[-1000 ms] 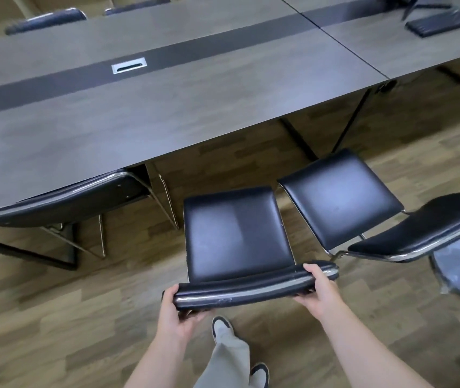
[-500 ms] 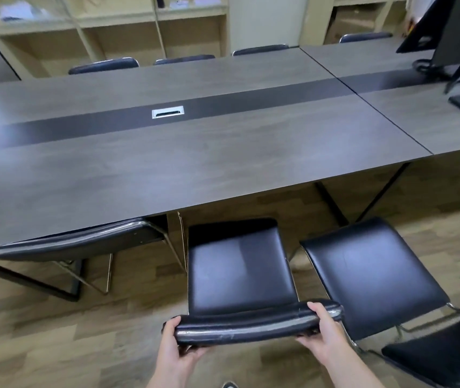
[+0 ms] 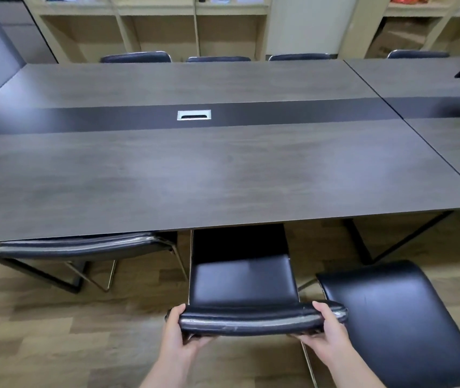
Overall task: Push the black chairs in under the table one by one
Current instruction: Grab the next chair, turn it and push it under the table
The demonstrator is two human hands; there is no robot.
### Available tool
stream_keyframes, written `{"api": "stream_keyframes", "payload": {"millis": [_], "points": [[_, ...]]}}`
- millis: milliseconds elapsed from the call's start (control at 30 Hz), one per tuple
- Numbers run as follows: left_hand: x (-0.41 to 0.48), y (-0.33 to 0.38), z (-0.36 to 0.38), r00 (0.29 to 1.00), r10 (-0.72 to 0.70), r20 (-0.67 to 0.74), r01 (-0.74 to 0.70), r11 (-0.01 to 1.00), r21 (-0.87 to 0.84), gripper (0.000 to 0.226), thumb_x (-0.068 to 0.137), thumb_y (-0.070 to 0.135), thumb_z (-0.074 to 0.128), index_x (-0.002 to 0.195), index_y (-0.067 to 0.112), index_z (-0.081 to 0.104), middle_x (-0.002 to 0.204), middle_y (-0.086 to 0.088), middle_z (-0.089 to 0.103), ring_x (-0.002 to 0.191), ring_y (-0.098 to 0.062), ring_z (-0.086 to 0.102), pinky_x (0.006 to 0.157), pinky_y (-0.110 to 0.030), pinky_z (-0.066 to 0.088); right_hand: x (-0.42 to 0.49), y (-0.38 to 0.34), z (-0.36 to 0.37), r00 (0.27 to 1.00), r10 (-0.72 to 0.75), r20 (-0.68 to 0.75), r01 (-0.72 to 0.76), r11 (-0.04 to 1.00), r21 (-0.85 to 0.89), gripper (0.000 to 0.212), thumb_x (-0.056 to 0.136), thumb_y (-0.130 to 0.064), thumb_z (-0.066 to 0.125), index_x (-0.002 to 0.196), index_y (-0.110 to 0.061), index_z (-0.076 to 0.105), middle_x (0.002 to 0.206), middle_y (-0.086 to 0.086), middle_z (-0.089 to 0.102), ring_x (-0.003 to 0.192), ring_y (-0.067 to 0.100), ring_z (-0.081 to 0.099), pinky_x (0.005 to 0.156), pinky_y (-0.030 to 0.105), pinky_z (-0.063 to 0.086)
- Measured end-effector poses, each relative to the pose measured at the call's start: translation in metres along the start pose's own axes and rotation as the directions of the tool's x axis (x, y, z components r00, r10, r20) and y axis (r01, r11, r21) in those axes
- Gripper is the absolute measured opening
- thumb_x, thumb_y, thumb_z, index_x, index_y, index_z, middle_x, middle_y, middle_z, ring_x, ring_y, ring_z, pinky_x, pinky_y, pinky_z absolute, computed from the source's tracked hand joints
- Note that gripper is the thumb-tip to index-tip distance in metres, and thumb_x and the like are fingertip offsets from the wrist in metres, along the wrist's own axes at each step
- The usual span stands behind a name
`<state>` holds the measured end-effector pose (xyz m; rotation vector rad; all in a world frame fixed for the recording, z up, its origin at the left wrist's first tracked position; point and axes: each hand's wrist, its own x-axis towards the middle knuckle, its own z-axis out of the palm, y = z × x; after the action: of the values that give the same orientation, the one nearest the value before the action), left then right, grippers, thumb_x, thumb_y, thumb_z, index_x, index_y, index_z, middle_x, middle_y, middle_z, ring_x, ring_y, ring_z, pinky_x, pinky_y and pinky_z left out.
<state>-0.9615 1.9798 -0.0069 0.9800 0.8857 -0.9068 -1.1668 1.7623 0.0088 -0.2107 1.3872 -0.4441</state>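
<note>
A black chair (image 3: pixel 241 278) with a chrome frame stands in front of me, the front part of its seat under the near edge of the grey wooden table (image 3: pixel 223 175). My left hand (image 3: pixel 178 334) grips the left end of its backrest and my right hand (image 3: pixel 328 331) grips the right end. Another black chair (image 3: pixel 388 312) stands to its right, fully out from the table. A third black chair (image 3: pixel 77 245) on the left sits tucked under the table, only its backrest showing.
Several more chair backs (image 3: pixel 136 56) line the table's far side. A silver cable port (image 3: pixel 194 114) sits in the table's dark centre strip. A second table (image 3: pixel 447 130) adjoins on the right. Black table legs (image 3: pixel 363 247) reach the wooden floor. Shelves stand behind.
The chair in my hands has slid forward, its seat front now under the table edge. I have stepped closer and my view has tilted up, showing the whole table and the shelves.
</note>
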Motion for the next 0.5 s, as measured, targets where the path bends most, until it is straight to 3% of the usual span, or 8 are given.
{"api": "stream_keyframes", "payload": {"millis": [133,200,267,300,367,400,500], "points": [[0.011,0.012,0.025,1.0,0.002,-0.005,-0.002,1.0,-0.025,0.061,0.084,0.021,0.074,0.138,0.007,0.049,0.119,-0.023,0.057,0.116,-0.047,0.057,0.078,-0.083,0.046,0.013,-0.019,0.026,1.0,0.011,0.002,-0.011,1.0,-0.008,0.05,0.094,-0.009,0.069,0.139,-0.011,0.048,0.134,0.022,0.054,0.114,0.048,0.053,0.084,0.073,0.049],[0.017,0.017,0.038,1.0,0.02,-0.012,-0.021,0.999,-0.047,0.061,0.084,0.021,0.075,0.137,0.007,0.048,0.125,-0.023,0.055,0.119,-0.048,0.056,0.079,-0.086,0.044,0.02,-0.03,0.038,1.0,0.016,0.02,-0.015,0.999,-0.028,0.054,0.092,-0.012,0.072,0.141,-0.011,0.049,0.138,0.022,0.054,0.114,0.048,0.053,0.096,0.076,0.046],[0.026,0.022,0.052,0.999,0.028,-0.019,-0.03,0.997,-0.068,0.065,0.083,0.021,0.077,0.139,0.007,0.047,0.127,-0.024,0.054,0.12,-0.05,0.055,0.076,-0.086,0.044,0.026,-0.042,0.052,0.999,0.004,0.042,-0.002,0.999,-0.052,0.06,0.082,-0.015,0.083,0.134,-0.012,0.054,0.138,0.022,0.056,0.116,0.048,0.055,0.099,0.076,0.044],[0.03,0.026,0.059,0.999,0.028,-0.018,-0.029,0.996,-0.079,0.066,0.082,0.021,0.078,0.139,0.008,0.048,0.128,-0.024,0.054,0.12,-0.05,0.054,0.072,-0.085,0.046,0.029,-0.047,0.058,0.999,-0.01,0.034,0.012,0.998,-0.065,0.073,0.067,-0.019,0.093,0.13,-0.012,0.056,0.137,0.023,0.057,0.119,0.048,0.056,0.099,0.076,0.044],[0.041,0.033,0.073,0.999,0.04,-0.018,-0.042,0.997,-0.072,0.062,0.083,0.022,0.078,0.137,0.009,0.05,0.129,-0.023,0.054,0.122,-0.047,0.053,0.06,-0.08,0.049,0.043,-0.056,0.065,0.999,-0.033,0.04,0.035,0.998,-0.044,0.114,0.029,-0.023,0.101,0.133,-0.015,0.055,0.137,0.022,0.057,0.127,0.049,0.055,0.093,0.076,0.048],[0.044,0.038,0.079,0.999,0.05,-0.016,-0.051,0.997,-0.06,0.06,0.084,0.023,0.078,0.136,0.009,0.052,0.129,-0.022,0.055,0.122,-0.046,0.053,0.054,-0.076,0.05,0.05,-0.058,0.068,0.998,-0.035,0.056,0.037,0.999,-0.032,0.124,0.023,-0.024,0.099,0.138,-0.018,0.052,0.139,0.022,0.056,0.13,0.049,0.053,0.086,0.074,0.051],[0.057,0.049,0.104,0.999,0.047,-0.022,-0.049,0.995,-0.086,0.05,0.085,0.024,0.078,0.127,0.01,0.055,0.122,-0.019,0.055,0.125,-0.043,0.053,0.062,-0.077,0.051,0.063,-0.074,0.085,0.995,-0.027,0.098,0.029,0.999,-0.021,0.121,0.032,-0.018,0.1,0.142,-0.02,0.049,0.138,0.022,0.055,0.131,0.051,0.051,0.069,0.069,0.055]]}}
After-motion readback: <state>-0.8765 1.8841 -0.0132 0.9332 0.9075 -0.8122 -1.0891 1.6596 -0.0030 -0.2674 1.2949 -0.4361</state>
